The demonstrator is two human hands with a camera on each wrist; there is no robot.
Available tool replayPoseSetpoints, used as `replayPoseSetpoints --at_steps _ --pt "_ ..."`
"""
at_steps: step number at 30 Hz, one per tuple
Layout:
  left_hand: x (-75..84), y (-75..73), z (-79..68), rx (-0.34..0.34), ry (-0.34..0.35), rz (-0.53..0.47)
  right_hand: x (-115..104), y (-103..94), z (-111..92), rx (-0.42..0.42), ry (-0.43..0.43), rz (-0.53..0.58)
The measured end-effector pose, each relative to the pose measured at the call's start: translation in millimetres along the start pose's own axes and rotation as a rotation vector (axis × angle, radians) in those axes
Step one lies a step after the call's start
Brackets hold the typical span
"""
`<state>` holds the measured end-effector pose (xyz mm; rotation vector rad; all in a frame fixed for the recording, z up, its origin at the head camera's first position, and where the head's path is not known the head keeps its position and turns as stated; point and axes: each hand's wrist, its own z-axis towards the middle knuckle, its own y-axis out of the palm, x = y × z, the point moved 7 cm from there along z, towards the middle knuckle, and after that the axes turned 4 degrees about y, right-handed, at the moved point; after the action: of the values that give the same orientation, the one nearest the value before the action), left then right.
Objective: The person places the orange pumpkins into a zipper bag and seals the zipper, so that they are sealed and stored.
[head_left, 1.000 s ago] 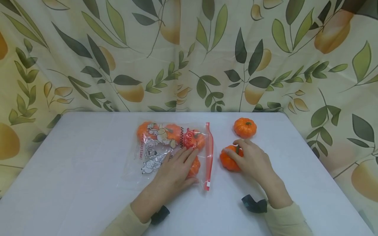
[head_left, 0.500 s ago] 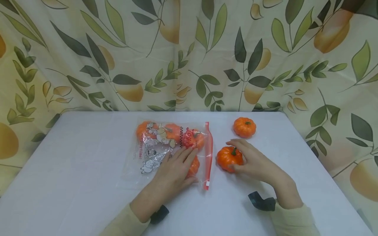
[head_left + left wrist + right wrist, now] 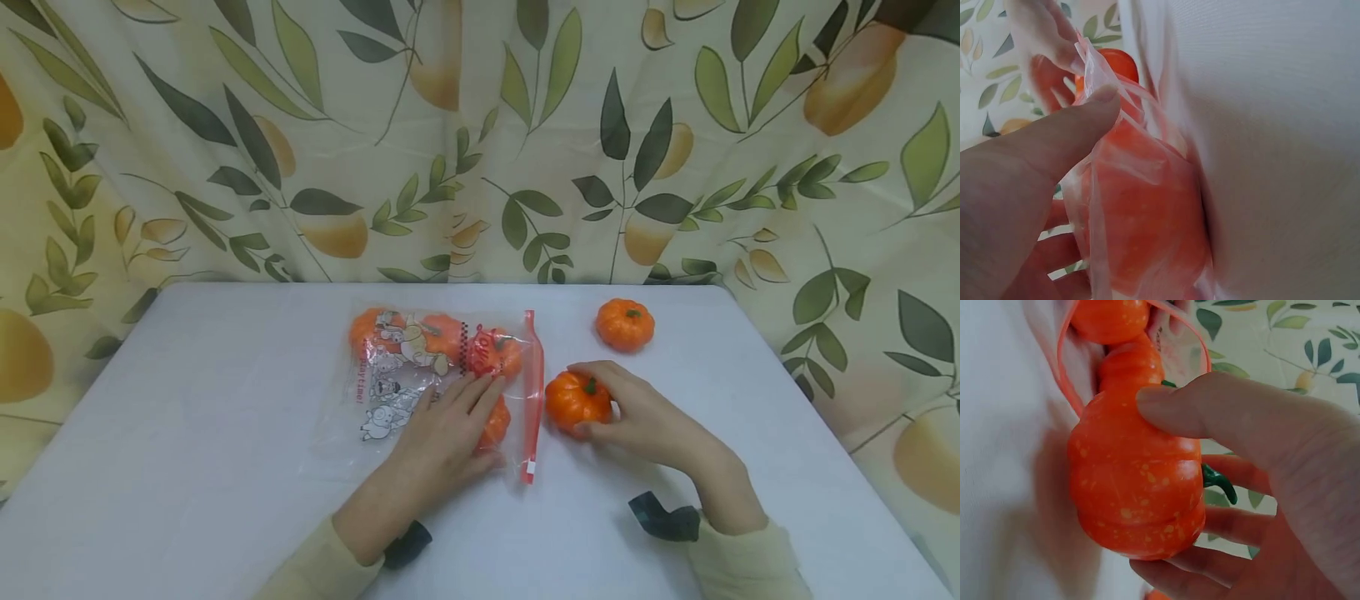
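Note:
My right hand (image 3: 637, 417) grips a small orange toy pumpkin (image 3: 577, 402) with a green stem, thumb on the near side and fingers around the far side. In the right wrist view this pumpkin (image 3: 1141, 481) is right at the bag's red-edged mouth, which gapes. My left hand (image 3: 442, 433) lies over the clear zip bag (image 3: 337, 433), holding it near a pumpkin (image 3: 495, 423) inside. Its thumb (image 3: 1085, 128) touches the film by the mouth in the left wrist view, with the other fingers on the bag's upper side. Several pumpkins are in the bag, partly behind printed cartoon animals.
Another orange pumpkin (image 3: 625, 325) stands on the white table (image 3: 187, 417) behind my right hand. A leaf-and-fruit patterned curtain (image 3: 480, 167) hangs along the table's back edge. Black straps (image 3: 663, 518) are on both wrists.
My right hand has shifted its grip to the pumpkin's right side and moved it left, up to the red zip edge. My left hand and the bag stay about where they were.

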<state>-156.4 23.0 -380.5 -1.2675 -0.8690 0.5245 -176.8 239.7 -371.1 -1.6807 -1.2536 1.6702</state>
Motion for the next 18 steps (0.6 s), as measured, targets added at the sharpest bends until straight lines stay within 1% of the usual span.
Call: replayPoseSetpoints --at_steps 5,13,16,18 --pt "1.3 0.0 0.3 0.004 0.001 0.012 -8 4.9 0 0.008 -0.058 0.024" --pt "2.6 0.9 1.1 0.03 -0.005 0.055 -20 18.7 4 -0.017 -0.087 0.047" --pt "3.4 0.7 1.4 0.048 0.002 0.066 -20 19.2 4 -0.035 -0.094 0.099" --pt "3.4 0.9 1.6 0.054 0.003 0.074 -18 18.4 3 -0.055 -0.097 0.162"
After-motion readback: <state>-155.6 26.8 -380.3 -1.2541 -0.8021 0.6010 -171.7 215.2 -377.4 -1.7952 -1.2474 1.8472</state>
